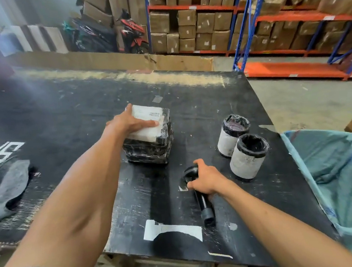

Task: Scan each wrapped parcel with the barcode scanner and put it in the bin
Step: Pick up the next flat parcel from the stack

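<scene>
The left hand (129, 122) lies flat on the wrapped parcel (149, 136) in the middle of the table (60, 115). The right hand (208, 179) grips the scanner (198, 193) near the front edge. Two round parcels (240, 146) stand by the right edge, beside the bin (344, 170).

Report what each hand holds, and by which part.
Right hand grips the black barcode scanner just behind its head. Left hand presses flat on the black plastic-wrapped parcel's white label.
</scene>
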Demonstrator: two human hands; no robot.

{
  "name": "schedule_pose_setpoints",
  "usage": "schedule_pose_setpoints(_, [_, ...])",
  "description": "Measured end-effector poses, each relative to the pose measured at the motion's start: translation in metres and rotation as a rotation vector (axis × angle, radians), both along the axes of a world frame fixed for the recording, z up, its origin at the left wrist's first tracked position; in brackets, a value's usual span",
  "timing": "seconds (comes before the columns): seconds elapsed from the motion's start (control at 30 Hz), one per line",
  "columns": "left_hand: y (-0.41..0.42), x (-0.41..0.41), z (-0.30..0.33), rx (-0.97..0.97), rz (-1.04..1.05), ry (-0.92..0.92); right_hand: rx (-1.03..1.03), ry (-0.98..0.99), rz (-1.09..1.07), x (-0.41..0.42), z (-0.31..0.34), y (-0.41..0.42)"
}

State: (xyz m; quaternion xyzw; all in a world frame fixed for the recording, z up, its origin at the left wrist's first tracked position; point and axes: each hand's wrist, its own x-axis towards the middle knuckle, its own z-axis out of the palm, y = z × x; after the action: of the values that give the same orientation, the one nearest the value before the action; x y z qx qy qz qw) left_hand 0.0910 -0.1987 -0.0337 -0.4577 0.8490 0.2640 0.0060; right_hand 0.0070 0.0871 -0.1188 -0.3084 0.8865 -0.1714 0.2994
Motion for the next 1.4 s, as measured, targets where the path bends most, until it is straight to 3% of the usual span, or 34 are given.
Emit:
schedule_pose_setpoints(0.13, [0.005, 0.002, 0.007, -0.029, -0.038, -0.029, -0.163, -0.032, -0.095, -0.019, 0.013, 0.007])
schedule_pose_setpoints(0.27, [0.014, 0.005, 0.01, -0.134, -0.024, -0.019, -0.557, -0.223, -0.254, -0.032, 0.045, 0.008])
schedule_pose_setpoints(0.33, [0.024, 0.008, 0.005, -0.203, 0.024, 0.034, -0.712, -0.351, -0.296, -0.038, 0.061, 0.005])
schedule_pose_setpoints(0.43, [0.047, 0.014, -0.009, -0.207, 0.149, 0.191, -0.818, -0.345, -0.268, -0.043, 0.088, -0.003])
schedule_pose_setpoints(0.6, [0.082, 0.023, -0.027, -0.262, 0.262, 0.419, -0.886, -0.286, -0.21, -0.023, 0.118, -0.018])
schedule_pose_setpoints(0.77, [0.098, 0.031, -0.033, -0.39, 0.269, 0.513, -0.915, -0.115, -0.142, -0.002, 0.128, -0.027])
schedule_pose_setpoints(1.0, [0.109, 0.04, -0.03, -0.428, 0.251, 0.53, -0.837, -0.002, -0.101, 0.011, 0.13, -0.031])
schedule_pose_setpoints(1.4, [0.113, 0.041, -0.028, -0.413, 0.263, 0.538, -0.865, -0.001, -0.108, 0.021, 0.133, -0.025])
